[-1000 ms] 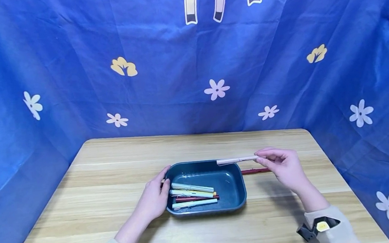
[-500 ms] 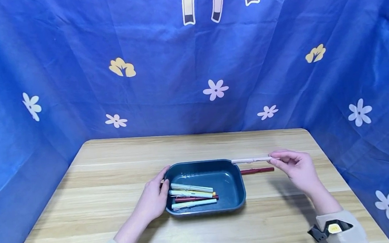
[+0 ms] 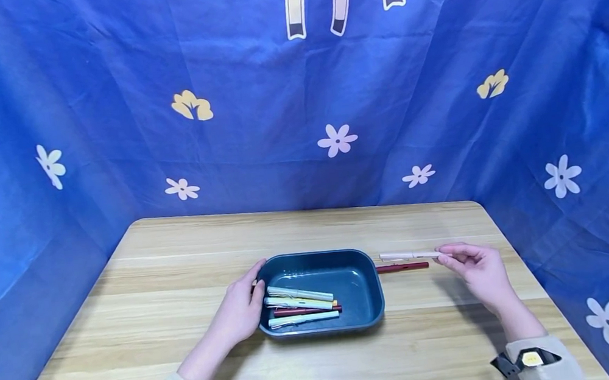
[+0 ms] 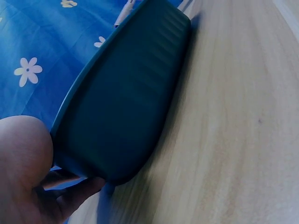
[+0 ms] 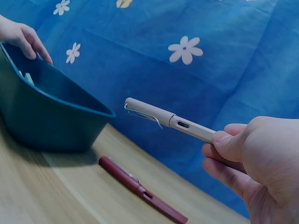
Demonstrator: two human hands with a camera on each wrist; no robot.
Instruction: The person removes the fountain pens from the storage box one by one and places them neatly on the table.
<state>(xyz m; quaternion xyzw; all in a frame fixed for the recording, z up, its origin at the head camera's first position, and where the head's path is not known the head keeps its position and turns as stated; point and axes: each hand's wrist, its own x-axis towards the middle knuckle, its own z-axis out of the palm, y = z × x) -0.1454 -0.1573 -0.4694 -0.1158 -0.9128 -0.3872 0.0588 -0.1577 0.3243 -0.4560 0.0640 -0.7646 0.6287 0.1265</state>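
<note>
My left hand [image 3: 244, 306] grips the left end of a dark teal plastic bin [image 3: 358, 325], with the thumb at the rim. Several capped pens lie inside it, among them a pale blue one [image 3: 300, 293], a dark red one [image 3: 310, 310] and a pale mint one [image 3: 306, 319]. By its barrel end, my right hand [image 3: 480, 274] pinches a pale pink fountain pen [image 5: 152, 112] between thumb and fingers. That pen is held level above the table, right of the bin, its clip end pointing left. Below it a dark red fountain pen [image 5: 140, 189] lies on the table.
The wooden table [image 3: 322, 372] has its far edge against a blue patterned curtain [image 3: 257, 152], which also hangs at both sides. The red pen's left end lies close by the bin's right wall. Each wrist wears a black strapped device.
My right hand has moved right and slightly nearer, drawing the pale pink pen from above the bin's far right corner to beyond its right side. My left hand stays put.
</note>
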